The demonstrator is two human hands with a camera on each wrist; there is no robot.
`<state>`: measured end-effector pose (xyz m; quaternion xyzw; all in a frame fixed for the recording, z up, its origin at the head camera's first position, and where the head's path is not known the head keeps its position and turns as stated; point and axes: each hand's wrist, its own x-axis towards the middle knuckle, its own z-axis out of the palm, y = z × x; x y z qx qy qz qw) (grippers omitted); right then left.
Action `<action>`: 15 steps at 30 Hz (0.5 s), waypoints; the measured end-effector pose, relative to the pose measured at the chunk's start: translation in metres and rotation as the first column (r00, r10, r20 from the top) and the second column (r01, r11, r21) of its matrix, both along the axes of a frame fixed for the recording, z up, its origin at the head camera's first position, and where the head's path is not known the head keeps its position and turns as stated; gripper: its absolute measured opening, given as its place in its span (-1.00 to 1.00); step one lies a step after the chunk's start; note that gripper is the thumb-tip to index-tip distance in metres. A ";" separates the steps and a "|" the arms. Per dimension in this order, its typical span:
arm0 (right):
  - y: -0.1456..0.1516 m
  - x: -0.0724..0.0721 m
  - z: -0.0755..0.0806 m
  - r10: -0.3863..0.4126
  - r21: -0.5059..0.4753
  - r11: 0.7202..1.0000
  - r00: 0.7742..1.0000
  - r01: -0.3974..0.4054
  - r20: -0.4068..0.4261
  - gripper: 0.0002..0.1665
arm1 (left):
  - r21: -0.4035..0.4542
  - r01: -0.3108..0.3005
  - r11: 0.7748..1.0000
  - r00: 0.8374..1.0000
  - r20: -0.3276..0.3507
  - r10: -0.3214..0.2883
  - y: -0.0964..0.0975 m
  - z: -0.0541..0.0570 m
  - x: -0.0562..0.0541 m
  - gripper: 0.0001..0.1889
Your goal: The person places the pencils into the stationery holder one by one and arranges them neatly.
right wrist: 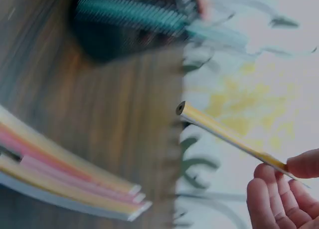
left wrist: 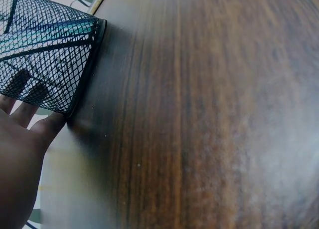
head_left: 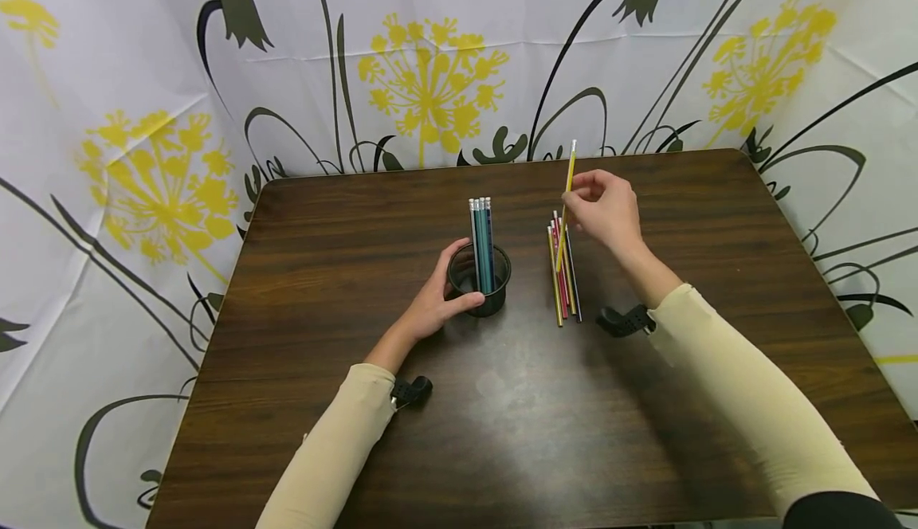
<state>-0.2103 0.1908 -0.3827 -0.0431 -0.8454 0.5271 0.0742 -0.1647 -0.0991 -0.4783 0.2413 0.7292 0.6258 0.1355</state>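
A black mesh pencil cup (head_left: pixel 493 305) stands upright on the table, with several teal and dark blue pencils (head_left: pixel 482 246) leaning in it, silver ends up. My left hand (head_left: pixel 429 303) holds the cup from its left side, thumb at the front; in the left wrist view, fingers (left wrist: pixel 49 126) lie against the mesh near the base. Between thumb and fingertips my right hand (head_left: pixel 608 212) pinches a yellow pencil (head_left: pixel 570 169), raised steeply with its silver end up. Below it, several red, yellow and dark pencils (head_left: pixel 566 294) lie in a loose bundle right of the cup.
The dark wood-grain table (head_left: pixel 495 433) spreads out around the hands. Behind its far edge hangs a white cloth (head_left: pixel 287 83) printed with yellow flowers and grey-green stems. Small black wrist cameras (head_left: pixel 624 321) sit at both cuffs.
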 end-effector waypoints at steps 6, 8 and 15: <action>-0.030 0.022 0.029 0.124 -0.219 0.963 0.981 -0.155 -0.149 -0.72 | -0.006 -0.005 1.000 1.000 -0.015 0.005 -0.001 -0.008 -0.003 -0.11; -0.040 0.029 0.031 0.166 -0.196 0.959 0.967 -0.204 -0.194 -0.72 | -0.001 -0.002 1.000 1.000 -0.014 0.002 -0.001 -0.008 -0.003 -0.11; -0.064 0.047 0.026 0.308 0.028 0.949 0.901 -0.315 -0.307 -0.79 | 0.026 0.015 1.000 1.000 0.010 -0.016 0.001 0.011 0.002 -0.13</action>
